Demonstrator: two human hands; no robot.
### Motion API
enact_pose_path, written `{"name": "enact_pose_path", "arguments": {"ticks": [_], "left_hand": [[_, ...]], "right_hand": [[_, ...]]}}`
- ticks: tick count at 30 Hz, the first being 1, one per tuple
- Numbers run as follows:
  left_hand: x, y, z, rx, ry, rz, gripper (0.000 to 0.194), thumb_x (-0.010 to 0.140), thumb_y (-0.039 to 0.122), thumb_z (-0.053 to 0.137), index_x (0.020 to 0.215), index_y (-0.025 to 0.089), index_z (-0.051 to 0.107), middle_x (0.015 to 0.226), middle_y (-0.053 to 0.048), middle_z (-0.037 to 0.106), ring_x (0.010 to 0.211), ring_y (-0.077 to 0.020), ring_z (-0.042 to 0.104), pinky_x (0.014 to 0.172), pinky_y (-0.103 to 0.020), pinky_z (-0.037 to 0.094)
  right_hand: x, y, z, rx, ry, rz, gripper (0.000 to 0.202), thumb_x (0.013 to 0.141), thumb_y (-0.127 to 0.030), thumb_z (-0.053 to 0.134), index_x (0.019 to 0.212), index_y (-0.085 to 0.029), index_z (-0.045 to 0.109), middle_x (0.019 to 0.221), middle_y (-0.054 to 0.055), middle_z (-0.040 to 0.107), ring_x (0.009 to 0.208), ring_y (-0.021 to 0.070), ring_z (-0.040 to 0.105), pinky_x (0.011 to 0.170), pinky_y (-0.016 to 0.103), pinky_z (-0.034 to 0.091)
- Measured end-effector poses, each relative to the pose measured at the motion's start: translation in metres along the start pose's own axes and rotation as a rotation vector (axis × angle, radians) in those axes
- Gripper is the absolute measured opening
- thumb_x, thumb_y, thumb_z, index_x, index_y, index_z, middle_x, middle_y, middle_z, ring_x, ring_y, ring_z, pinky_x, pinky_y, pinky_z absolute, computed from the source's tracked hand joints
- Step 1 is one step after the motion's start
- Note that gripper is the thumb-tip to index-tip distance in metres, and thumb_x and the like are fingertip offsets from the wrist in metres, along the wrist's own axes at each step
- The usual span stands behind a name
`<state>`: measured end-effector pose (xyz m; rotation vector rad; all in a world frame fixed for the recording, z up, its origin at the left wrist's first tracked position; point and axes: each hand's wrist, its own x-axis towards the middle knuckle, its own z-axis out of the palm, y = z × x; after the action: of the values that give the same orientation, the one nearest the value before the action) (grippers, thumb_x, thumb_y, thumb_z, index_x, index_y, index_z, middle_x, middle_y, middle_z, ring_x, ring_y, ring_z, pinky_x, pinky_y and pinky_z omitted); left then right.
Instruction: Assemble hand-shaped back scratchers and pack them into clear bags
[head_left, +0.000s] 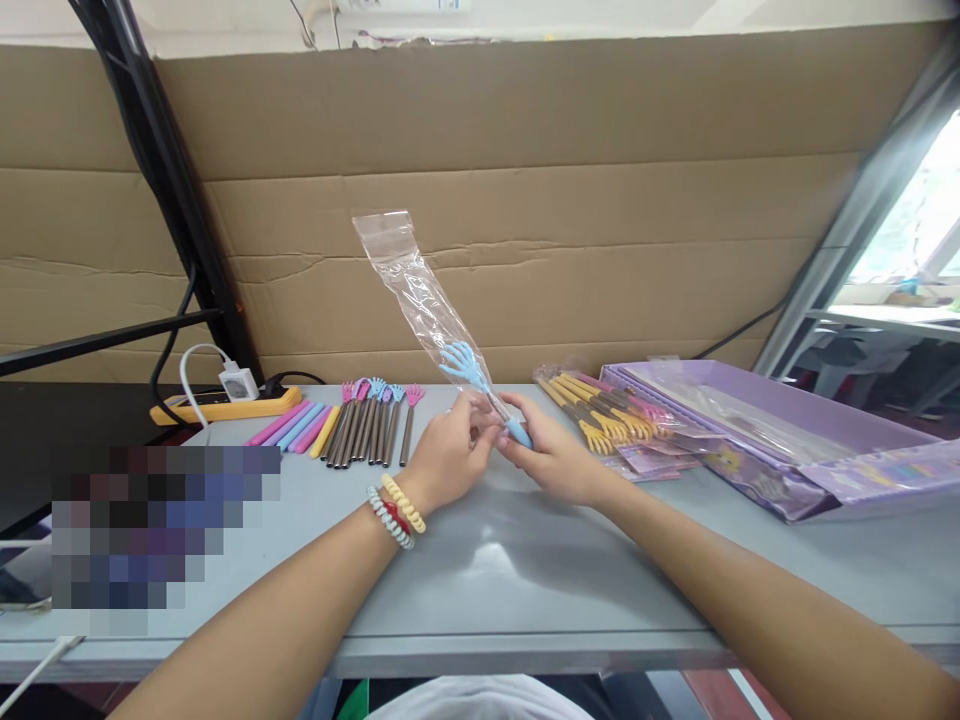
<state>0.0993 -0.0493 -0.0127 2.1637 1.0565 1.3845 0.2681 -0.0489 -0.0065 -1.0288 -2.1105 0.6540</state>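
Both hands meet above the middle of the grey table (450,590). My left hand (456,445), with coil bands at the wrist, pinches the lower part of a clear plastic bag (420,290). A blue hand-shaped scratcher (463,364) lies partly within the bag, its claw end up and to the left. My right hand (551,450) is closed round its blue handle end (519,433). The bag's zip end points up and left, in front of the cardboard.
Metal rods with small coloured hand tips (367,430) and coloured tubes (300,425) lie left. Bagged yellow scratchers (600,410) and a purple box (750,430) are right. A yellow power strip (247,405) lies back left. Cardboard (525,200) stands behind.
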Motion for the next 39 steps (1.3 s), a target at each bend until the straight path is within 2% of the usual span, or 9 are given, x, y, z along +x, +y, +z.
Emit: {"name": "enact_pose_path", "arguments": {"ticks": [3, 5, 12, 16, 21, 25, 29, 36, 39], "left_hand": [[0.001, 0.006, -0.003, 0.016, -0.052, 0.060, 0.023, 0.076, 0.023, 0.058, 0.098, 0.019, 0.052, 0.085, -0.005, 0.069, 0.076, -0.0190, 0.064, 0.068, -0.031, 0.047], [0.002, 0.010, -0.007, -0.048, -0.085, 0.071, 0.031, 0.072, 0.023, 0.063, 0.101, 0.019, 0.053, 0.092, -0.006, 0.068, 0.085, -0.0203, 0.063, 0.075, -0.033, 0.047], [0.003, 0.010, -0.016, -0.464, -0.084, -0.174, 0.067, 0.062, 0.036, 0.075, 0.119, 0.019, 0.044, 0.114, -0.011, 0.060, 0.103, -0.0239, 0.058, 0.088, -0.038, 0.045], [0.006, 0.011, -0.017, -0.611, -0.060, -0.170, 0.054, 0.063, 0.042, 0.073, 0.106, 0.018, 0.053, 0.105, -0.009, 0.063, 0.097, -0.0219, 0.060, 0.086, -0.036, 0.046], [0.013, 0.013, -0.017, -0.821, 0.141, -0.232, 0.045, 0.071, 0.054, 0.061, 0.097, 0.018, 0.056, 0.088, -0.004, 0.065, 0.079, -0.0181, 0.062, 0.070, -0.032, 0.050], [0.016, 0.011, -0.017, -0.737, 0.187, -0.286, 0.036, 0.073, 0.050, 0.062, 0.079, 0.015, 0.060, 0.073, -0.002, 0.062, 0.067, -0.0151, 0.060, 0.063, -0.028, 0.049], [0.015, 0.009, -0.013, -0.649, 0.159, -0.258, 0.034, 0.074, 0.049, 0.061, 0.076, 0.015, 0.061, 0.069, -0.001, 0.063, 0.062, -0.0127, 0.058, 0.058, -0.026, 0.047], [0.009, 0.007, -0.003, -0.501, -0.091, -0.232, 0.039, 0.081, 0.051, 0.053, 0.078, 0.014, 0.068, 0.070, -0.005, 0.067, 0.065, -0.0144, 0.062, 0.056, -0.023, 0.046], [0.010, 0.006, -0.003, -0.488, -0.091, -0.231, 0.040, 0.082, 0.051, 0.052, 0.079, 0.014, 0.068, 0.070, -0.006, 0.067, 0.064, -0.0141, 0.062, 0.057, -0.023, 0.047]], "right_hand": [[0.000, 0.000, -0.001, 0.007, 0.015, -0.027, 0.057, 0.084, -0.034, 0.050, 0.134, -0.016, 0.031, 0.120, 0.012, 0.058, 0.106, 0.0234, 0.055, 0.092, 0.040, 0.041], [0.000, -0.002, -0.001, 0.001, 0.022, -0.039, 0.057, 0.083, -0.031, 0.052, 0.134, -0.017, 0.032, 0.120, 0.011, 0.058, 0.105, 0.0234, 0.055, 0.090, 0.039, 0.042], [-0.002, -0.007, -0.003, -0.056, 0.019, 0.019, 0.057, 0.082, -0.032, 0.052, 0.134, -0.018, 0.032, 0.090, 0.005, 0.064, 0.074, 0.0182, 0.058, 0.065, 0.031, 0.044], [-0.002, -0.006, -0.003, -0.065, 0.012, 0.034, 0.059, 0.080, -0.029, 0.053, 0.134, -0.018, 0.032, 0.081, 0.001, 0.061, 0.067, 0.0157, 0.054, 0.059, 0.027, 0.041], [-0.003, -0.009, -0.004, -0.113, -0.014, 0.072, 0.062, 0.078, -0.026, 0.052, 0.135, -0.016, 0.030, 0.072, -0.002, 0.055, 0.061, 0.0140, 0.050, 0.056, 0.025, 0.038], [-0.003, -0.006, -0.003, -0.169, -0.035, 0.048, 0.060, 0.079, -0.028, 0.051, 0.134, -0.016, 0.030, 0.073, -0.001, 0.056, 0.061, 0.0143, 0.049, 0.055, 0.026, 0.037], [-0.002, 0.000, -0.004, -0.232, -0.033, 0.005, 0.059, 0.078, -0.028, 0.052, 0.133, -0.017, 0.033, 0.069, -0.001, 0.055, 0.058, 0.0148, 0.049, 0.054, 0.026, 0.036], [-0.002, 0.002, -0.004, -0.257, -0.020, -0.020, 0.057, 0.079, -0.027, 0.052, 0.131, -0.018, 0.033, 0.067, -0.002, 0.054, 0.055, 0.0139, 0.048, 0.053, 0.026, 0.034], [-0.002, -0.001, -0.004, -0.221, -0.058, -0.033, 0.059, 0.079, -0.025, 0.052, 0.133, -0.017, 0.032, 0.068, -0.001, 0.054, 0.057, 0.0137, 0.048, 0.053, 0.025, 0.035]]}}
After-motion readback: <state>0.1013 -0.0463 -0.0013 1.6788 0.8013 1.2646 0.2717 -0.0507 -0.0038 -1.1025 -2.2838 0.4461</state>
